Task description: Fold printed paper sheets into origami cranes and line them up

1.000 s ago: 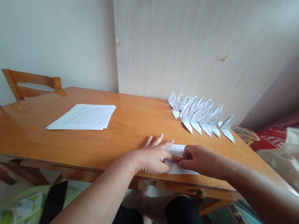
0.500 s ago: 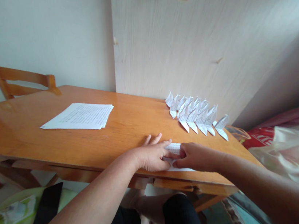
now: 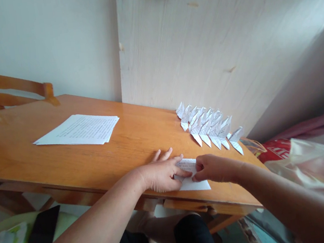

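Note:
A small piece of printed paper (image 3: 194, 185) lies at the table's front edge, partly covered by both hands. Spread out flat, the fingers of my left hand (image 3: 163, 175) rest on its left part and on the wood beside it. My right hand (image 3: 216, 168) is closed, with thumb and curled forefinger at the paper's right side; the fingertips are partly hidden. Behind the hands, several folded paper pieces (image 3: 210, 125) with pointed tips stand in rows close to the wall panel.
A stack of printed sheets (image 3: 82, 130) lies on the left of the wooden table (image 3: 140, 134). Beyond the table stands a wooden chair (image 3: 17, 86). Bags (image 3: 314, 165) crowd the right end. Below left, a dark flat object (image 3: 41, 235) rests on a pale green seat.
My right hand has moved slightly away from my left, and more of the paper shows between and below them. The whole view has shifted a little.

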The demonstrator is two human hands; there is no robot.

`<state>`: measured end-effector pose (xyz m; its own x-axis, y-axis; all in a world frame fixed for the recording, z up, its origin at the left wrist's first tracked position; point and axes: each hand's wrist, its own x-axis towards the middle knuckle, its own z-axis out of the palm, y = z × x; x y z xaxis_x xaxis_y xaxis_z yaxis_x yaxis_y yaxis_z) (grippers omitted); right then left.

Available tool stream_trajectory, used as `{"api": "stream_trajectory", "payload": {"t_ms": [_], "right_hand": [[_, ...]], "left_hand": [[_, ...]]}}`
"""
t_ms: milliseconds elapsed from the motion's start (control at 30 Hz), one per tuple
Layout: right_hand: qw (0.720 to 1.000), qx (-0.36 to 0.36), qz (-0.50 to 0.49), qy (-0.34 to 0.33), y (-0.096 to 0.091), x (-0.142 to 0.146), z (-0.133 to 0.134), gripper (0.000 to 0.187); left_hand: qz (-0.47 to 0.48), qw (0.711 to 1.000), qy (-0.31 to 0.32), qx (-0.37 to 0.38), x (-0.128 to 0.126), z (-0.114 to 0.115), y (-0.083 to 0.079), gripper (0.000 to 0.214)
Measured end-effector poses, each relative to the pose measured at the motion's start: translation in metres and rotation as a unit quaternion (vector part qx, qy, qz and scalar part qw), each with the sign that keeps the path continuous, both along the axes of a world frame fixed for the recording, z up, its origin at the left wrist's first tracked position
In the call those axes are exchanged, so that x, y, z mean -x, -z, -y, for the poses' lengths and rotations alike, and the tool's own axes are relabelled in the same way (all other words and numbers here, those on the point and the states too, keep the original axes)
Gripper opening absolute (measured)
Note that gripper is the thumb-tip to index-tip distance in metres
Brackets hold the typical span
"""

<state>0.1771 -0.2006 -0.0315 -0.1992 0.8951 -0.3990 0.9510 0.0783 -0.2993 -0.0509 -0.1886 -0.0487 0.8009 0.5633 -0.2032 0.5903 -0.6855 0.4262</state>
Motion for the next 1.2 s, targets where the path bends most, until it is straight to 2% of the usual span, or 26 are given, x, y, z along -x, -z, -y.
{"api": "stream_trajectory", "payload": {"t_ms": [300, 600, 933, 1067, 1200], "right_hand": [[1.000, 0.012, -0.006, 0.007, 0.002, -0.017, -0.009, 0.020], [0.998, 0.041, -0.055, 0.004, 0.008, -0.031, -0.017, 0.015], [0.992, 0.063, -0.112, -0.011, 0.003, -0.033, -0.015, 0.015], [0.991, 0.048, -0.123, -0.012, 0.010, -0.037, -0.016, 0.018], [0.991, -0.002, -0.135, 0.007, 0.021, -0.038, -0.011, 0.014]], "left_hand": [[-0.001, 1.000, -0.009, 0.010, 0.000, 0.002, -0.003, 0.053], [-0.004, 1.000, -0.008, 0.017, 0.001, 0.001, -0.003, 0.053], [-0.009, 1.000, -0.011, 0.023, 0.001, 0.002, -0.007, 0.052], [-0.005, 1.000, -0.017, 0.025, 0.001, 0.002, -0.005, 0.052], [0.007, 1.000, -0.022, 0.015, 0.001, 0.001, 0.000, 0.052]]}}
